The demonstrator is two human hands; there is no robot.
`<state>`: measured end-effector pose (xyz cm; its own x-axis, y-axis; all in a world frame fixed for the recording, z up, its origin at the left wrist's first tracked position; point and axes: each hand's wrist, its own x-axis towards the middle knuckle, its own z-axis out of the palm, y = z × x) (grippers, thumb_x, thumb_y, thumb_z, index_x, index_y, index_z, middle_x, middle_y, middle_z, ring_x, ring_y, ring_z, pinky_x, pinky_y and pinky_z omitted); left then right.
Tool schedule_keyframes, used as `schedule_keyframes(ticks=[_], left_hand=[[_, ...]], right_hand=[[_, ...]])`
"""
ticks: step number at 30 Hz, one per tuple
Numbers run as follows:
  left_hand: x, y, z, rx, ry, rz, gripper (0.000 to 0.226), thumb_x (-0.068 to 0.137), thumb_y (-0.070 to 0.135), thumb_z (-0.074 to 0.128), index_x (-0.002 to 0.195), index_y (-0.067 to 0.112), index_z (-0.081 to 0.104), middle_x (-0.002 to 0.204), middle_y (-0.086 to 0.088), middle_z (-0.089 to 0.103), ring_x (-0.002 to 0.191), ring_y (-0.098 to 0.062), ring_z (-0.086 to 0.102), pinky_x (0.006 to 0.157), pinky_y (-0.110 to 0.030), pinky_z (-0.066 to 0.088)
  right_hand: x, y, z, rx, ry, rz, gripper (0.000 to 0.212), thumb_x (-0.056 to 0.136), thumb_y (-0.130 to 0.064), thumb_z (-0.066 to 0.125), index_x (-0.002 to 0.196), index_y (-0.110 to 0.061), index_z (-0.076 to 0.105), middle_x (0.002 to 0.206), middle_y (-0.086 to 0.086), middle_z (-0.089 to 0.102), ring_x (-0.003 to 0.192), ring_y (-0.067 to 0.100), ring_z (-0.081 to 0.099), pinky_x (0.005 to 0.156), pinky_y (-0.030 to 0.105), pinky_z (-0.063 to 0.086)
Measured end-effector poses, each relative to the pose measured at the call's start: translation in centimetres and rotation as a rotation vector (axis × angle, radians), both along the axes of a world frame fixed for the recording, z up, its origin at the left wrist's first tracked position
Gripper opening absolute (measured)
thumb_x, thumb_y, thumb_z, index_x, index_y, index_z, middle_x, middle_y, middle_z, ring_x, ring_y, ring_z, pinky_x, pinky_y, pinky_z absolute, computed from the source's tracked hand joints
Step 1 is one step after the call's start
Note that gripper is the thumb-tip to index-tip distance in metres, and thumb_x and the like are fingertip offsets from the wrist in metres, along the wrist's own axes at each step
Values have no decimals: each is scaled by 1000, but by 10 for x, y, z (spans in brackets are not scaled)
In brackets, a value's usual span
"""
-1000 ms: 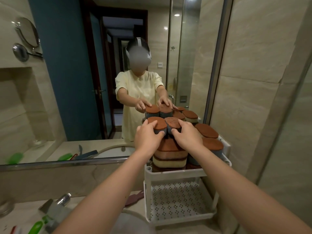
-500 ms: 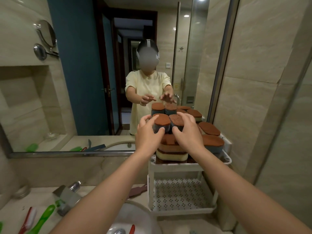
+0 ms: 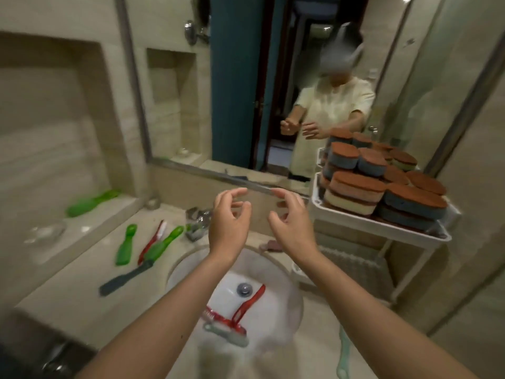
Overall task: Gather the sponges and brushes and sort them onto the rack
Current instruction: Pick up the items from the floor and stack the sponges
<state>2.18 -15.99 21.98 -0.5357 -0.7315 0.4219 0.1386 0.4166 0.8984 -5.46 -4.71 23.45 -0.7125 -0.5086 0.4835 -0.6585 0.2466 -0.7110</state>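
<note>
- Both hands hold nothing: left hand (image 3: pixel 228 222) and right hand (image 3: pixel 293 228) hover side by side over the far rim of the round white ceramic sink basin (image 3: pixel 276 313), fingers loosely curled.
- White plastic two-tier rack (image 3: pixel 377 224) stands just right of the basin. Its top tier is piled w/ oval foam sponges with brown scourer tops (image 3: pixel 355 184).
- In the basin, by the drain: red plastic-handled brush (image 3: pixel 250 300) lying across a pale teal brush (image 3: pixel 226 336), touching.
- Left of the basin, on the stone counter:
  - short green plastic brush (image 3: pixel 124 244)
  - slim red-and-white brush (image 3: pixel 152 242)
  - long green plastic brush (image 3: pixel 166 242)
  - dark grey flat-handled brush (image 3: pixel 125 279), nearest the person
  - one more green brush (image 3: pixel 93 199) further left, on the raised ledge
- Right-front of the basin: pale teal handle (image 3: pixel 343 356) flat on the counter.
- Just behind the basin: small pinkish-brown item (image 3: pixel 270 246). Too blurred to say whether it's a sponge or a brush.
- Handling, brushes: light, stiff, hard plastic. The basin ones are prob. wet and slick, so pinch mid-handle, not the bristles.
- Handling, sponges: soft, light, squashy. The pile is tall and could topple if nudged, so set brushes down clear of it.
- Progress, approx.: sponges look sorted; brushes not yet gathered.
</note>
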Motion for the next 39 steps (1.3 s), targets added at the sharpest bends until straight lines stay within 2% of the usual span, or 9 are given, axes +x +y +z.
schedule_keyframes(ticks=[5,9,14,18,22,26,32,36,39], left_hand=[[100,-22,-35,44,-71,177,20,87,30,53,96,47,56,103,26,56,94,10,55,72,-8,41],[179,-41,-57,105,-104,311,21,89,26,54,94,46,56,108,19,58,96,1,57,74,-15,45],[268,-62,-77,166,-116,458,22,92,21,54,106,37,58,113,15,57,97,6,54,74,-7,47],[336,-79,-85,185,-116,571,25,88,19,55,99,41,59,110,16,58,94,3,56,75,-11,48],[409,-95,-102,181,-166,689,26,85,23,57,93,47,57,106,20,57,88,10,56,69,-2,43],[485,-106,-124,185,-183,833,29,82,20,59,93,47,58,104,16,60,86,6,59,71,-7,46],[595,-81,-145,275,-194,1088,31,86,13,59,97,42,57,106,15,58,88,5,59,77,-14,47],[652,-41,-153,309,-207,1321,26,84,17,60,101,37,59,103,18,58,87,7,57,74,-7,44],[680,-1,-160,350,-194,1487,26,82,21,59,100,39,58,102,18,58,86,7,57,73,-2,41]], right_hand=[[75,-36,-32,111,-61,214,51,85,-14,58,134,-27,50,128,-13,48,114,8,52,97,35,47],[141,-62,-58,164,-108,364,50,86,-17,57,135,-23,50,133,-6,52,116,10,52,95,31,46],[217,-101,-82,268,-87,503,52,88,-22,57,138,-25,45,140,-6,49,121,12,51,95,33,49],[275,-136,-95,317,-76,651,53,87,-23,57,138,-25,46,137,-5,52,118,11,52,92,28,46],[344,-169,-112,380,-111,755,52,87,-25,59,137,-24,47,136,-5,52,119,11,52,97,29,47],[415,-197,-130,394,-120,915,51,88,-23,57,138,-25,47,137,-5,51,123,9,49,98,22,39],[517,-211,-152,482,-59,1189,49,92,-25,57,139,-27,45,139,-7,47,120,6,49,98,21,40],[582,-205,-159,547,-35,1419,49,90,-22,57,138,-24,46,127,-8,48,111,7,52,92,19,39],[625,-191,-162,595,-6,1601,50,89,-16,57,138,-18,48,130,0,50,115,11,53,97,22,40]])
